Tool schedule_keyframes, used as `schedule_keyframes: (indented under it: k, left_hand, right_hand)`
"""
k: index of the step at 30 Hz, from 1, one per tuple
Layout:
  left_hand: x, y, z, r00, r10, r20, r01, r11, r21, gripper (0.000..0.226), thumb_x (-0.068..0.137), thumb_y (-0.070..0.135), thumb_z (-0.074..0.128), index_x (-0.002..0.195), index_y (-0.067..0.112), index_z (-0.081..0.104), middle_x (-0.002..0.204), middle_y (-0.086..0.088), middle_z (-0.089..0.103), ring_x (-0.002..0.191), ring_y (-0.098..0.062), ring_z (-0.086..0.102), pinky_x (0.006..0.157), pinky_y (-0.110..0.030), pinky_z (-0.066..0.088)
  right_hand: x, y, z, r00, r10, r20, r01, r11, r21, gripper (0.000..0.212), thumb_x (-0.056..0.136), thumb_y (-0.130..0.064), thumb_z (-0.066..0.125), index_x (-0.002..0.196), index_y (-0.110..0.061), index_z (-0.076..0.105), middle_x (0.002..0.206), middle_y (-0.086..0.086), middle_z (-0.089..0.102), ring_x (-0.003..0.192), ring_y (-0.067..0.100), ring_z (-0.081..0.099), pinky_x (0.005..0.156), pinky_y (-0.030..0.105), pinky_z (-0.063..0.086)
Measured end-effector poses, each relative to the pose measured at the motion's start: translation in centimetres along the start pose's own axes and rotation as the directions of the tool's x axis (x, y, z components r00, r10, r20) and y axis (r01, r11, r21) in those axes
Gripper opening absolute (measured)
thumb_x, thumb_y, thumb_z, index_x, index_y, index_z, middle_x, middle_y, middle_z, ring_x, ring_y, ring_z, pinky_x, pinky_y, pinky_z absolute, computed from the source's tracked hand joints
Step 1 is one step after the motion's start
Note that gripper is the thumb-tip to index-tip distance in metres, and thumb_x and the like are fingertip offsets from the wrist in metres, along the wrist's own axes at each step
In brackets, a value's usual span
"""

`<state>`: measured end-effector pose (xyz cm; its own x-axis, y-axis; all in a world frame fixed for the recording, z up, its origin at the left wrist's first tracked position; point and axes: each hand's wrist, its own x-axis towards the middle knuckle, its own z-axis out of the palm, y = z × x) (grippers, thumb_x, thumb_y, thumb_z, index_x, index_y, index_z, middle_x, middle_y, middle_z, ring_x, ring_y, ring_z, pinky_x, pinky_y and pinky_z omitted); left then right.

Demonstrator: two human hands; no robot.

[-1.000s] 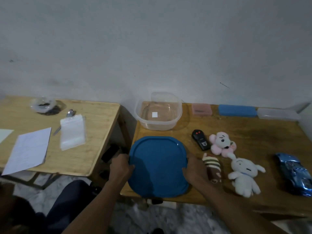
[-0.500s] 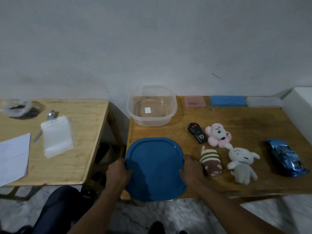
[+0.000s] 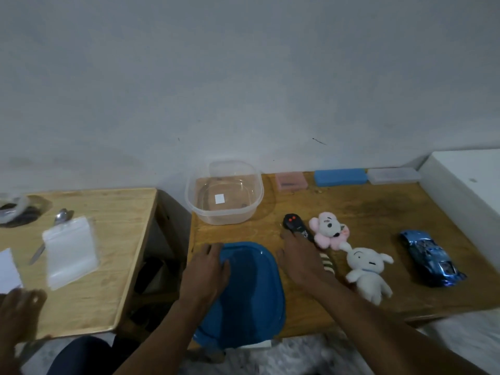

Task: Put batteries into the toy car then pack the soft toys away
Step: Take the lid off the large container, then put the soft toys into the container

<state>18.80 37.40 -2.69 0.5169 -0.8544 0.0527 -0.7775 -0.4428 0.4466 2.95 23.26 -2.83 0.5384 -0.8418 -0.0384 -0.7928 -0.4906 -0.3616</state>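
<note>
My left hand (image 3: 208, 269) lies flat on the far-left part of the blue lid (image 3: 251, 293), which overhangs the table's near edge. My right hand (image 3: 300, 258) is spread open on the table just right of the lid. Its fingertips touch the black remote (image 3: 293, 224), and it covers most of the striped brown soft toy (image 3: 328, 263). A pink-and-white soft toy (image 3: 328, 230) and a white soft toy (image 3: 365, 269) lie right of that hand. The blue toy car (image 3: 430, 257) sits further right. The clear container (image 3: 224, 217) stands empty behind the lid.
Pink (image 3: 290, 180), blue (image 3: 340, 177) and clear (image 3: 393, 175) boxes line the wall. A white block (image 3: 465, 190) stands at the right. The left table holds a zip bag (image 3: 70, 251), a spoon (image 3: 61, 216) and paper (image 3: 8, 269). A blurred hand (image 3: 19, 307) shows at lower left.
My right hand left the lid's right edge and moved forward over the striped toy to the remote. My left hand slid from the lid's edge onto its top.
</note>
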Motion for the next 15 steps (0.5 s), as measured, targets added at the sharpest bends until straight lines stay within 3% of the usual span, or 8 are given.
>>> schedule_keyframes:
  k: [6, 15]
  left_hand:
    - [4.7, 8.7, 1.8, 0.972, 0.233, 0.011, -0.234, 0.972, 0.030, 0.045, 0.095, 0.035, 0.051, 0.137, 0.019, 0.045, 0.130, -0.005, 0.051, 0.114, -0.020, 0.052, 0.092, -0.032, 0.048]
    - [8.6, 17.8, 8.6, 0.964, 0.161, 0.213, -0.189, 0.975, 0.120, 0.042, 0.091, 0.034, 0.049, 0.130, 0.019, 0.042, 0.134, -0.008, 0.041, 0.120, -0.028, 0.043, 0.095, -0.041, 0.047]
  right_hand:
    - [2.3, 4.6, -4.8, 1.000, -0.019, -0.011, 0.018, 0.994, -0.104, 0.032, 0.094, -0.028, 0.048, 0.125, -0.021, 0.048, 0.123, 0.005, 0.052, 0.112, 0.024, 0.050, 0.088, 0.038, 0.043]
    - [5.6, 15.6, -8.0, 0.979, -0.130, 0.158, 0.150, 0.981, -0.120, 0.045, 0.090, -0.035, 0.053, 0.133, -0.024, 0.043, 0.132, 0.003, 0.047, 0.120, 0.023, 0.046, 0.101, 0.034, 0.039]
